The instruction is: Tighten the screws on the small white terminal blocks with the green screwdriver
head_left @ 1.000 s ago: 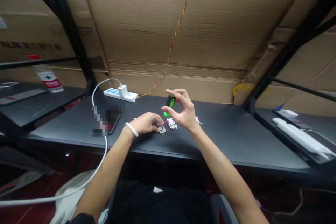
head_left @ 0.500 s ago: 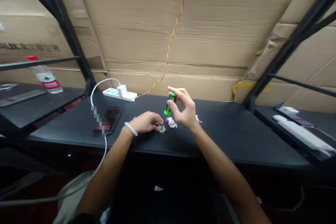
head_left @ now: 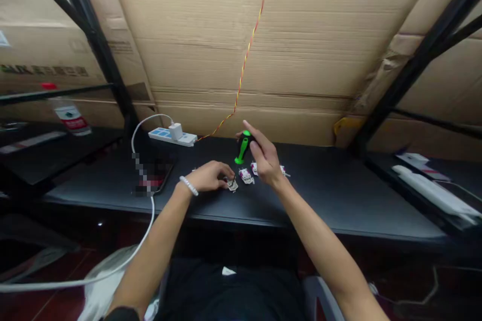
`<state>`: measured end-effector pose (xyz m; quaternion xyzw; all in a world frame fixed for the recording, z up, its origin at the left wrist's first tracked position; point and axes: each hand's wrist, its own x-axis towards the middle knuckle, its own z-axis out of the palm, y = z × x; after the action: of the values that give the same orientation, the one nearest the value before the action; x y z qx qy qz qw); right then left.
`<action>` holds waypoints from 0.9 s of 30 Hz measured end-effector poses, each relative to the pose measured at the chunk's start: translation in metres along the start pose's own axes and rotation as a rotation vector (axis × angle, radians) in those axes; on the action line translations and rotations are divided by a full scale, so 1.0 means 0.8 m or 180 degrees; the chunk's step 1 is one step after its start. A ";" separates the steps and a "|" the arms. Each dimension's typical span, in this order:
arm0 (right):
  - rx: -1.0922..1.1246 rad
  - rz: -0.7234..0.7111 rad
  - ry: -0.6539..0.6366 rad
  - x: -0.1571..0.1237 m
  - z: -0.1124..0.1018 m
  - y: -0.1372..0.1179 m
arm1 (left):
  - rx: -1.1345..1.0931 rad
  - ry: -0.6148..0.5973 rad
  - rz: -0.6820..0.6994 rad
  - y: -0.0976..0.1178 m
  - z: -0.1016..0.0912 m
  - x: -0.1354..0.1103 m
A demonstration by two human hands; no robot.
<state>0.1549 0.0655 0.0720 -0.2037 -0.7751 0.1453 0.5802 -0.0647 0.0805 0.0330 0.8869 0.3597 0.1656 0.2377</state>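
Observation:
My right hand (head_left: 264, 154) is around the green and black handle of a screwdriver (head_left: 243, 148), thumb and fingers on its sides. The screwdriver stands nearly upright, its shaft pointing down at a small white part (head_left: 231, 184) on the black table. My left hand (head_left: 214, 175), with a pale bead bracelet on the wrist, pinches that white part against the table; its fingertips partly hide it. Just right of it lies a small white and purple part (head_left: 246, 176). Another such part (head_left: 254, 168) is partly covered by my right hand, and one more (head_left: 283, 171) lies beyond it.
On the black table (head_left: 339, 195), a white power strip (head_left: 173, 136) with a plugged charger stands at the back left. A phone (head_left: 163, 178) with a white cable (head_left: 150, 210) lies left. A bottle (head_left: 71, 116) is on the left shelf. Cardboard (head_left: 301, 50) walls the back.
My right hand's fingers have shifted around the screwdriver handle, the thumb moving off its front. The left hand stays on the small white part. The view has brightened.

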 end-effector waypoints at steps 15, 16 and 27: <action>-0.0381 -0.0152 0.0280 0.001 0.001 -0.004 | -0.0018 0.0016 0.0027 0.000 0.000 -0.001; -0.0450 -0.0160 0.0334 0.001 0.001 -0.004 | -0.0011 0.0028 0.0001 0.000 0.000 -0.001; -0.0424 -0.0112 0.0355 0.001 0.000 -0.006 | -0.0008 -0.0026 -0.0052 0.007 -0.003 -0.001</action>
<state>0.1539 0.0618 0.0747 -0.2361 -0.7529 0.0716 0.6101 -0.0634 0.0771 0.0376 0.8844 0.3657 0.1605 0.2416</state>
